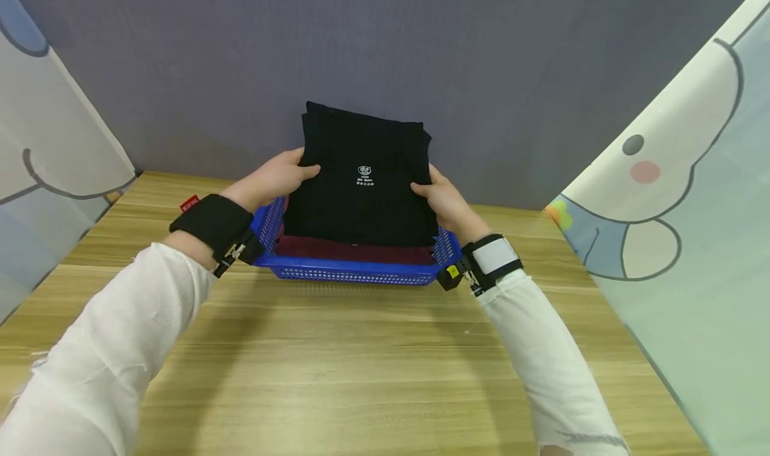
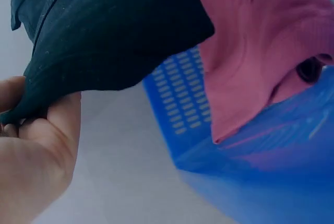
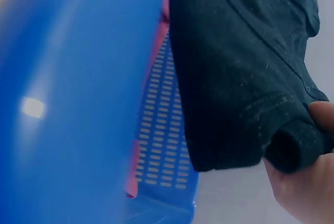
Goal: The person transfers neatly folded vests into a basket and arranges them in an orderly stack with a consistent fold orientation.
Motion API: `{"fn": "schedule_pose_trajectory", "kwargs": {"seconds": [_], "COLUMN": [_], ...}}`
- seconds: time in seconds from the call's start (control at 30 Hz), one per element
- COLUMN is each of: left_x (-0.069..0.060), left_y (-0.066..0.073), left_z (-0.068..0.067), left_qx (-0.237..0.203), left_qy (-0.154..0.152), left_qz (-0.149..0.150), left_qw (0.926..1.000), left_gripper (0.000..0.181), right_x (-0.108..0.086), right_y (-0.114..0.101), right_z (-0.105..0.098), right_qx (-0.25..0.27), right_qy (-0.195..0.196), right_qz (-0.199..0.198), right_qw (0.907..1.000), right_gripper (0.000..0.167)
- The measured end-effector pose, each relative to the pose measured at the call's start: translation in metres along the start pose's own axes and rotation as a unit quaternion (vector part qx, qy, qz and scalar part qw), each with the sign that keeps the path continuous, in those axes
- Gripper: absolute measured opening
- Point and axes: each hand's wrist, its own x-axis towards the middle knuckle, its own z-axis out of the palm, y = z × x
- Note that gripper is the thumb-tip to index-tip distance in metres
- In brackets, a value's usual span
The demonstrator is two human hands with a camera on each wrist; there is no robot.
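Note:
A folded black garment (image 1: 367, 208) with a small white print is held up, tilted, over a blue perforated basket (image 1: 355, 267). My left hand (image 1: 278, 176) pinches its left edge, thumb on the near face. On the opposite edge, my right hand (image 1: 446, 200) grips the cloth the same way. The right wrist view shows a rolled fold of the black garment (image 3: 235, 88) by the thumb. Below it in the basket lies a dark pink garment (image 2: 240, 67), partly covered by the black one in the head view.
The basket stands on a wood-grain table (image 1: 349, 369), close to a grey upright panel (image 1: 481, 75). Cartoon-printed sheets (image 1: 662, 195) flank the table on both sides. A small red tag (image 1: 189, 203) shows beside the left wrist strap.

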Motion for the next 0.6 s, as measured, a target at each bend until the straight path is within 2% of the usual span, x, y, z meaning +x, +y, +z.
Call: {"fn": "schedule_pose_trajectory", "kwargs": {"seconds": [0.2, 0.33, 0.5, 0.6], "left_x": [0.007, 0.007, 0.008, 0.014], "left_y": [-0.007, -0.009, -0.005, 0.0], "left_z": [-0.003, -0.003, -0.002, 0.001], "left_qx": [-0.022, -0.026, -0.029, -0.032], "left_qy": [0.004, 0.008, 0.01, 0.014], "left_qz": [-0.028, -0.033, -0.036, -0.036], "left_qw": [0.9994, 0.9991, 0.9989, 0.9987], "left_gripper": [0.053, 0.054, 0.055, 0.054], "right_x": [0.01, 0.014, 0.018, 0.021], "right_y": [0.0, -0.004, -0.024, -0.032], "right_z": [0.004, 0.005, 0.003, -0.002], "right_qx": [-0.006, -0.016, -0.067, -0.092], "right_qy": [-0.007, -0.016, -0.043, -0.05], "right_qz": [0.009, 0.014, 0.017, 0.013], "right_qw": [0.9999, 0.9996, 0.9967, 0.9943], "right_gripper": [0.056, 0.057, 0.059, 0.06]}}
